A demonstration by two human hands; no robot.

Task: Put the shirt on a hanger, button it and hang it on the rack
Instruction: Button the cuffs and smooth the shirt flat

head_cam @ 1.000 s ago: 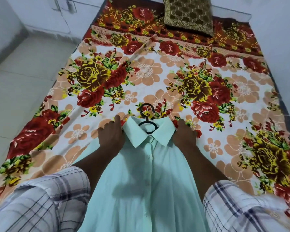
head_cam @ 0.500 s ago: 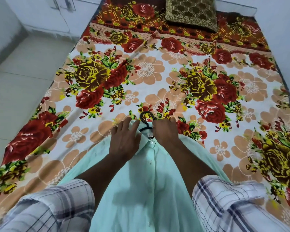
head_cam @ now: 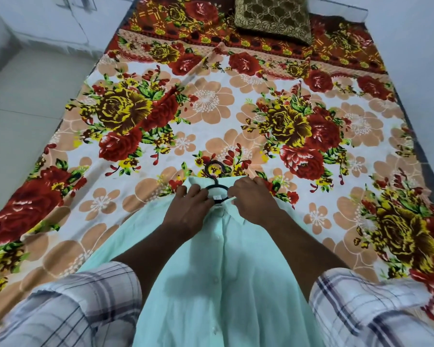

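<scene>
A mint-green shirt lies flat on the bed, front up, its button placket running down the middle. A black hanger sits inside it, with only the hook and neck loop showing above the collar. My left hand holds the left side of the collar. My right hand pinches the right collar edge beside the hanger neck. Both hands meet at the top button area. No rack is in view.
The bed carries a floral sheet in red, yellow and peach. A brown patterned cushion lies at its far end. Pale tiled floor runs along the left, white walls at the back and right.
My hands moved from the shirt's shoulders inward to the collar. The collar points, spread flat a second ago, are now gathered under my fingers at the neck.
</scene>
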